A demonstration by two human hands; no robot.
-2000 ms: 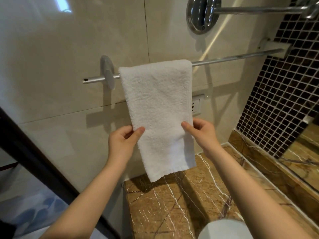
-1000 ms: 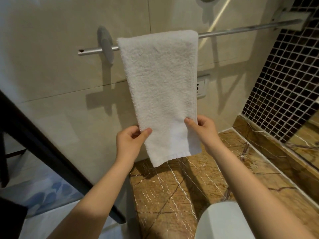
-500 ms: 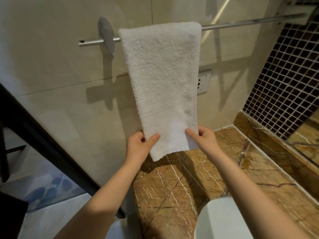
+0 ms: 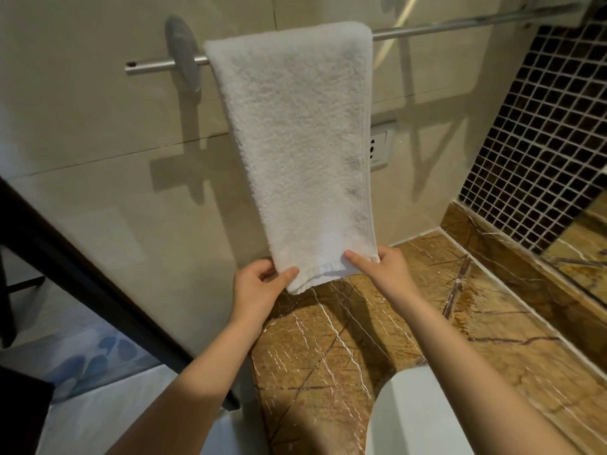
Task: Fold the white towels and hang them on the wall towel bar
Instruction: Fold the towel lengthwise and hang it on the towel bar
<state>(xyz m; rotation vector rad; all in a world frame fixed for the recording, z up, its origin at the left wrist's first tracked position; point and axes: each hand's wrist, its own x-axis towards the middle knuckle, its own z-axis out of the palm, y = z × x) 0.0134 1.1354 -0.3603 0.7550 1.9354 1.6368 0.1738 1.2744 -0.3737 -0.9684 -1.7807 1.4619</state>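
hands [image 4: 259,284] [image 4: 384,267] pinch towel's [image 4: 295,142] bottom corners, draped over bar [image 4: 460,26].

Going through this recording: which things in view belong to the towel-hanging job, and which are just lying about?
Part of the job: white towel draped over the towel bar; left hand and right hand pinching its lower corners.
Just there: wall socket, marble ledge, mosaic tiles, dark door frame.
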